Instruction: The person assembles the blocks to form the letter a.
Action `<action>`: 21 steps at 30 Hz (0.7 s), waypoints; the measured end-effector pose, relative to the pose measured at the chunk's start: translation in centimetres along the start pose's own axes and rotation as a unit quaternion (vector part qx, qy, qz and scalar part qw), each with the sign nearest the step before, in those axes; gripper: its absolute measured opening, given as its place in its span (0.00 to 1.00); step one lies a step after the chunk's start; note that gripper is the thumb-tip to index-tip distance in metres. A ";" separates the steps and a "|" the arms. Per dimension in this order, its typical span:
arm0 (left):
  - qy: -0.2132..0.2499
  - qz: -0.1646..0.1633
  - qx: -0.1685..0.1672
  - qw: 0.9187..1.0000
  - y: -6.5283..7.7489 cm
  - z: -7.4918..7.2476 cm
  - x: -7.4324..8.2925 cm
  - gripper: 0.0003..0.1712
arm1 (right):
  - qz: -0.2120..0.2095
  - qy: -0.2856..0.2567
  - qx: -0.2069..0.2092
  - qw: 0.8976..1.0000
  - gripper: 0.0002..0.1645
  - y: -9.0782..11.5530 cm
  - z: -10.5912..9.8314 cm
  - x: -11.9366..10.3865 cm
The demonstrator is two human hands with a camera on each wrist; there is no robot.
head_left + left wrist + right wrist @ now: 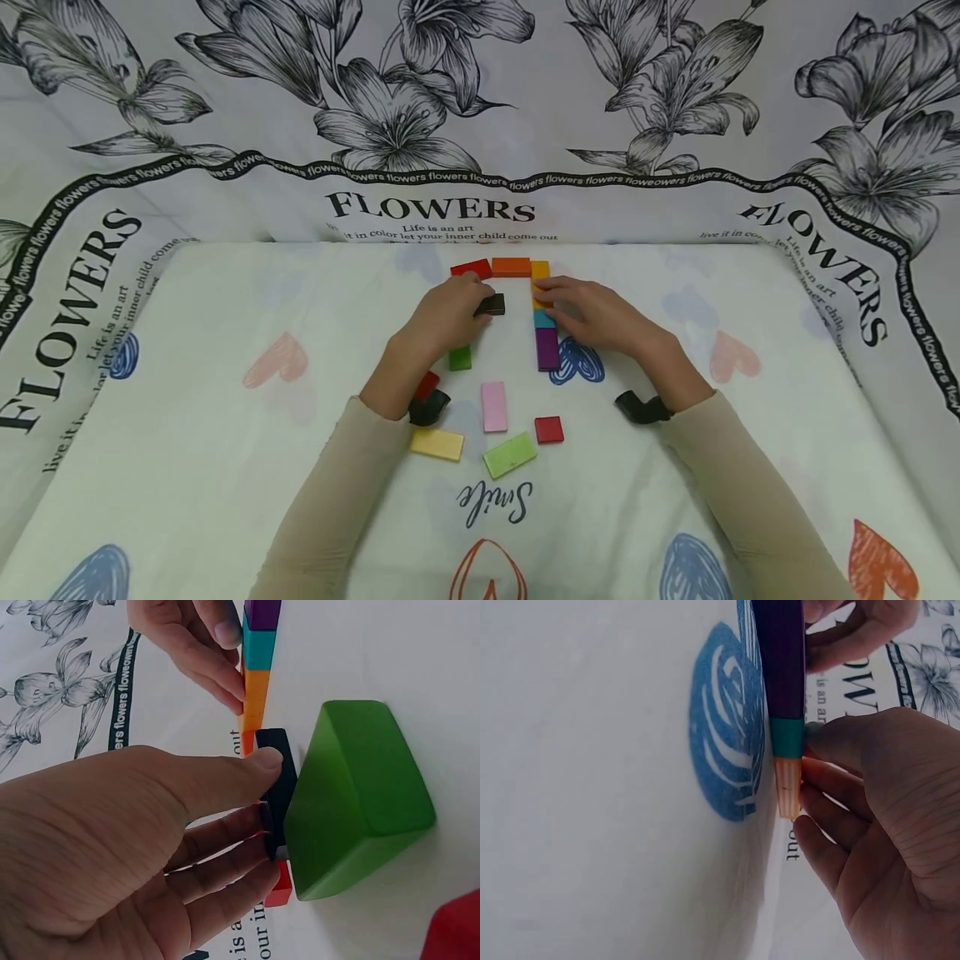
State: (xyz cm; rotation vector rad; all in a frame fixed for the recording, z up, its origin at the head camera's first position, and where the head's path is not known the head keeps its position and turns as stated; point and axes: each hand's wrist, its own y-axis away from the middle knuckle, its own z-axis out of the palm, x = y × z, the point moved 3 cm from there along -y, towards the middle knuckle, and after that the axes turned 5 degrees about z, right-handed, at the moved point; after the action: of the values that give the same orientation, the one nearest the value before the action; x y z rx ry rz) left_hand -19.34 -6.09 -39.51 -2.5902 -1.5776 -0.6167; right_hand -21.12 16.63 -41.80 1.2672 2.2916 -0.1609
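Likeliest trouble: a bump to the green block, given the left hand so close above it in the head frame. Also possible: a crooked row, from too firm a sideways press by the right hand at the amber block. Black block at upper centre of the frame, pinched between left thumb and fingers, right end poking out free. Right thumb and fingers apart, resting against the row's amber and teal blocks.
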 end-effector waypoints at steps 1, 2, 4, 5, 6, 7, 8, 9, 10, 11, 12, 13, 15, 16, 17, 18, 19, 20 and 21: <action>-0.001 -0.001 0.003 1.000 0.0 0.1 0.0 0.25 | -0.003 0.001 0.001 1.000 0.25 0.0 0.0 0.1; -0.003 -0.001 0.008 1.000 0.0 0.1 0.1 0.25 | -0.004 0.000 0.001 1.000 0.25 0.0 0.1 0.1; -0.008 0.001 0.020 1.000 0.0 0.3 0.1 0.25 | -0.005 0.001 0.000 1.000 0.25 -0.1 0.1 0.2; -0.009 0.002 0.026 1.000 0.0 0.4 0.1 0.24 | -0.006 0.002 -0.001 1.000 0.25 0.0 0.2 0.2; -0.007 0.004 0.031 0.999 -0.1 0.5 0.2 0.24 | -0.003 0.003 -0.001 1.000 0.26 0.0 0.2 0.3; -0.007 0.004 0.037 0.999 -0.1 0.6 0.2 0.23 | -0.002 0.005 -0.001 1.000 0.26 0.0 0.2 0.2; -0.004 0.005 0.042 0.999 -0.2 0.6 0.2 0.23 | 0.000 0.006 -0.001 1.000 0.26 0.0 0.2 0.2; -0.001 0.005 0.047 0.999 -0.2 0.6 0.2 0.22 | 0.001 0.009 -0.001 1.000 0.26 0.0 0.2 0.1; 0.003 0.005 0.052 0.999 -0.2 0.6 0.2 0.21 | 0.002 0.010 -0.001 1.000 0.26 0.0 0.2 0.1; 0.006 0.005 0.056 0.998 -0.3 0.7 0.3 0.21 | 0.002 0.011 -0.001 1.000 0.26 0.0 0.2 0.1; 0.008 0.004 0.058 0.998 -0.3 0.7 0.3 0.21 | 0.001 0.012 0.001 1.000 0.26 0.0 0.2 0.1; 0.010 0.002 0.060 0.998 -0.3 0.7 0.3 0.20 | 0.001 0.012 0.001 1.000 0.26 0.1 0.2 0.1; 0.012 -0.002 0.062 0.998 -0.3 0.7 0.4 0.20 | -0.003 0.011 0.003 1.000 0.26 0.1 0.2 0.1; 0.012 -0.004 0.062 0.998 -0.3 0.7 0.4 0.20 | -0.003 0.009 0.004 1.000 0.26 0.0 0.2 0.0; 0.013 -0.005 0.061 0.998 -0.3 0.7 0.4 0.20 | -0.004 0.007 0.005 1.000 0.26 0.1 0.2 0.0; 0.013 -0.007 0.060 0.998 -0.3 0.7 0.4 0.20 | -0.004 0.005 0.006 1.000 0.26 0.0 0.2 -0.1; 0.014 -0.008 0.059 0.998 -0.3 0.7 0.4 0.20 | -0.004 0.002 0.005 1.000 0.26 0.0 0.1 -0.1; 0.014 -0.009 0.058 0.998 -0.3 0.7 0.4 0.20 | -0.004 0.001 0.006 1.000 0.26 0.0 0.2 -0.1; 0.014 -0.009 0.057 0.998 -0.3 0.7 0.4 0.20 | -0.003 -0.002 0.006 1.000 0.26 0.0 0.2 -0.1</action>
State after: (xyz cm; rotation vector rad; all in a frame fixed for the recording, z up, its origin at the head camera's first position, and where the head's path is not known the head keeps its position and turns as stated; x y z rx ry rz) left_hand -19.26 -5.46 -40.07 -2.4761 -1.5813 -0.5455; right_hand -21.05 16.48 -41.89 1.2660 2.2945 -0.1796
